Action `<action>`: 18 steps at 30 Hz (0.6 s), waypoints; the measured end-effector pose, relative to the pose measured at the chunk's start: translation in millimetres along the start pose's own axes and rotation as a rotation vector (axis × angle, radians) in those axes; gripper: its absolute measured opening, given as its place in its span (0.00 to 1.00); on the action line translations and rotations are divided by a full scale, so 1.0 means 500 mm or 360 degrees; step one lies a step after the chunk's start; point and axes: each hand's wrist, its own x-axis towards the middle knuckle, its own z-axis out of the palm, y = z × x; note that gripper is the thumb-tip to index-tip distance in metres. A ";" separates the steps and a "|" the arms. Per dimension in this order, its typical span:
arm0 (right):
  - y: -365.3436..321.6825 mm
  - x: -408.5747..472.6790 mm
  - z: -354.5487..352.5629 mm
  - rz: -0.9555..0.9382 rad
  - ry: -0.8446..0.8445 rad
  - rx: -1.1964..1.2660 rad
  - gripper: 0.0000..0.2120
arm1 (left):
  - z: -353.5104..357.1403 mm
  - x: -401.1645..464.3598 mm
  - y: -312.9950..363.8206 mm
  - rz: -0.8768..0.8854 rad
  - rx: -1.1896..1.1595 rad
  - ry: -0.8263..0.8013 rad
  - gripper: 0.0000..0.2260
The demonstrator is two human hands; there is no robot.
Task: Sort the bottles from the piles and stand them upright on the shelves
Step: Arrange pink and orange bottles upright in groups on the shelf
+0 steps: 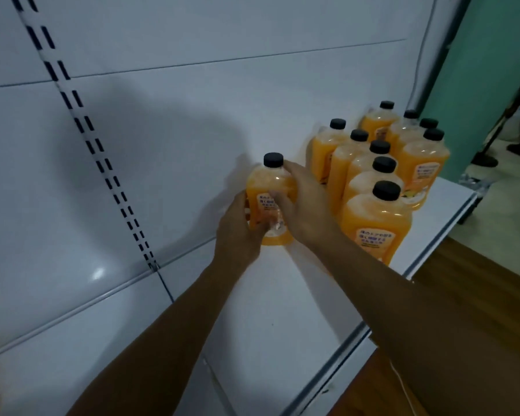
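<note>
An orange bottle with a black cap [267,187] stands upright on the white shelf [282,310], near the back panel. My left hand [237,232] grips its lower left side. My right hand [303,205] wraps its right side, with the fingers reaching up to the neck. To the right, several more orange bottles with black caps [376,223] stand upright in rows, close together, out to the shelf's right end.
The white back panel [162,115] carries a slotted upright rail [102,163]. The shelf's front edge [433,244] runs diagonally, with wooden floor [478,295] below it. A teal wall [481,70] and dark objects on the floor lie at far right.
</note>
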 end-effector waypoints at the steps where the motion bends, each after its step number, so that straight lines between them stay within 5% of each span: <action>1: 0.004 0.002 0.009 -0.0011 0.0045 0.0040 0.20 | 0.004 0.008 -0.004 -0.0002 -0.0018 0.0011 0.17; 14: 0.017 0.008 0.021 0.0095 0.0002 -0.0041 0.31 | 0.015 0.017 -0.003 -0.0265 0.0100 -0.0049 0.17; 18: -0.011 -0.023 0.004 -0.0034 0.0054 0.0126 0.36 | -0.008 -0.028 0.009 -0.0329 0.0294 0.0018 0.28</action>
